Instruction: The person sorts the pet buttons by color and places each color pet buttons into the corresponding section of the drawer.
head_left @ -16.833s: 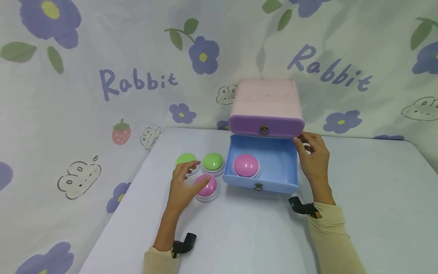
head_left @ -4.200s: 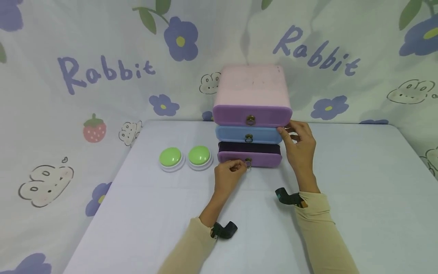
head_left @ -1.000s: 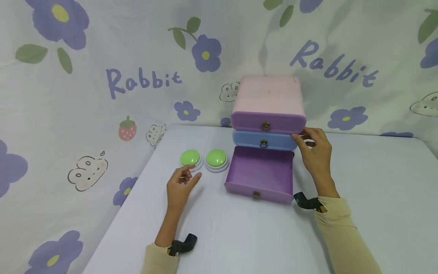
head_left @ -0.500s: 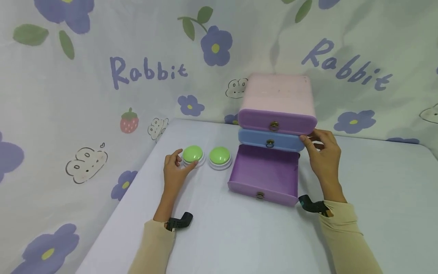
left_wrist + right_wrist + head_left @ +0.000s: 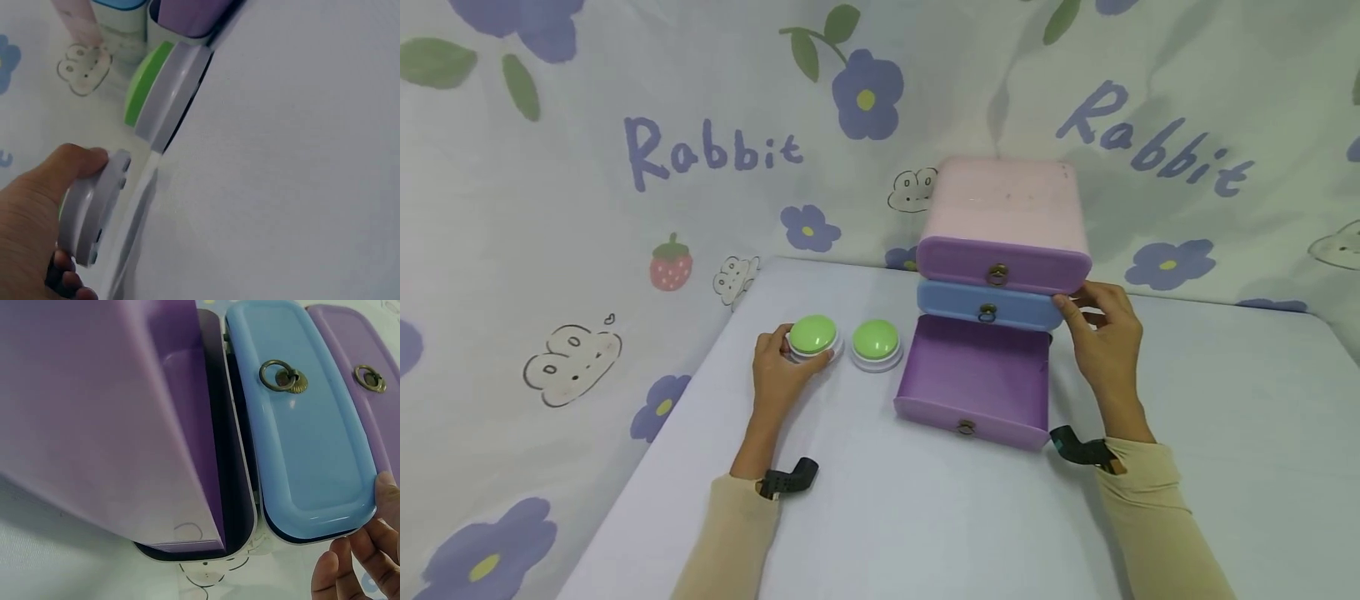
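My left hand [image 5: 775, 373] grips the left green push button [image 5: 812, 335] by its white base, thumb on the near side. In the left wrist view this button [image 5: 94, 206] is tilted, its underside off the table. Beside it, the second green push button [image 5: 875, 340] stands on the table. My right hand [image 5: 1103, 337] holds the right side of the drawer box [image 5: 1006, 200], thumb at the edge of the closed blue drawer [image 5: 955, 302]. Below that, the bottom purple drawer [image 5: 973, 371] is pulled out, with nothing inside that shows.
The top purple drawer [image 5: 962, 262] is closed. Small ring pulls [image 5: 278, 376] hang on the drawer fronts. A patterned cloth [image 5: 715, 75] covers the wall behind the white table [image 5: 880, 517].
Earlier the blue drawer was out with a pink button inside; another lay outside. Now it is closed, both are out of sight, and the bottom drawer is out. My left hand has taken a green button.
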Motion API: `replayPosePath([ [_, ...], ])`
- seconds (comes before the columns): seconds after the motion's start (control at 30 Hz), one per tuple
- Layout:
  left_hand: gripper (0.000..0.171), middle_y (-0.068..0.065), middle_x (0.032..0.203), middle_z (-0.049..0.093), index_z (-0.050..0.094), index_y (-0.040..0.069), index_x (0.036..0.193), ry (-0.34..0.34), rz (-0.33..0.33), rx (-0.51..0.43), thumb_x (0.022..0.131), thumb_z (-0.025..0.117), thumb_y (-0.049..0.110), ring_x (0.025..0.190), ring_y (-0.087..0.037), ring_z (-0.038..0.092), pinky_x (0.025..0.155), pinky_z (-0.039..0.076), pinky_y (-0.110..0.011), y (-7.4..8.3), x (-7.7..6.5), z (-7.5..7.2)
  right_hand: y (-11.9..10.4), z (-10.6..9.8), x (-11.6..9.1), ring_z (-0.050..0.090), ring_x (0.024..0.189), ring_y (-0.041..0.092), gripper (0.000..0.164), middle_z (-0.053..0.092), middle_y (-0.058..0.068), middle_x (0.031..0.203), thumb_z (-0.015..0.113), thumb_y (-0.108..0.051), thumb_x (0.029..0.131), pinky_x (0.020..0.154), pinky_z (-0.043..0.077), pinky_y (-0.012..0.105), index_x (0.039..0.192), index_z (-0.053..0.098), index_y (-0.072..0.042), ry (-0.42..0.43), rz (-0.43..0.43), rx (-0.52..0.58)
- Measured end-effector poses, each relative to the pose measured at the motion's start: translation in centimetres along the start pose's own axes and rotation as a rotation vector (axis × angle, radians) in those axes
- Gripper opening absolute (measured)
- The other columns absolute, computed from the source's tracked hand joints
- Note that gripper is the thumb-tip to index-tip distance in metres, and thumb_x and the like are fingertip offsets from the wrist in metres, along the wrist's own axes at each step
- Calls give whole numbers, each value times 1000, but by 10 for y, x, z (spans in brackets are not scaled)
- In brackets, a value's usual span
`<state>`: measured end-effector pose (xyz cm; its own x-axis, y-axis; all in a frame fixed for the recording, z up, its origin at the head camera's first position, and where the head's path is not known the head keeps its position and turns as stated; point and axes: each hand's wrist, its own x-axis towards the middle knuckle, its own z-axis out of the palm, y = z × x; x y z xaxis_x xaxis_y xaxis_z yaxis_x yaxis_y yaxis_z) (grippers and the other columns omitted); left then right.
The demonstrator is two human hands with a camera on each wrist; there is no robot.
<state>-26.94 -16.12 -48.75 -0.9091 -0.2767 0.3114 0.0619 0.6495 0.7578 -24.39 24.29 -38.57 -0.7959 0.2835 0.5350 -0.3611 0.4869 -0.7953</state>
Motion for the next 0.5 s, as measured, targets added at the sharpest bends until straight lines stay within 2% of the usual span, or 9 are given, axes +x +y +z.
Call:
replayPosePath([
  [0.13,72,-3,87,36,56,7,118,1,3,-38,60,84,39,80,-14,35,71,34,-28,8,-1,-1,3,0,0,54,93,18,31,57,8,104,68,-16,84,72,41,14,113,65,-6,2,9,9],
  [0.23,72,-4,89,37,55,8,120,-18,16,-60,61,84,38,81,-14,35,71,33,-27,20,-3,-1,5,-2,0,54,94,18,31,57,7,104,68,-16,83,72,42,14,112,65,-7,6,8,9],
  [0.37,71,-5,91,37,55,10,121,-63,59,-119,62,84,36,82,-16,34,72,32,-29,42,-10,1,6,-2,2,55,93,21,30,57,9,103,69,-12,83,73,43,15,111,65,-3,9,-26,25],
  [0.5,68,-4,90,36,56,16,120,-138,92,-156,62,83,39,83,-16,34,72,31,-30,66,-19,10,5,-1,3,55,91,25,32,56,12,103,69,-9,82,74,45,17,111,63,2,2,-54,38],
])
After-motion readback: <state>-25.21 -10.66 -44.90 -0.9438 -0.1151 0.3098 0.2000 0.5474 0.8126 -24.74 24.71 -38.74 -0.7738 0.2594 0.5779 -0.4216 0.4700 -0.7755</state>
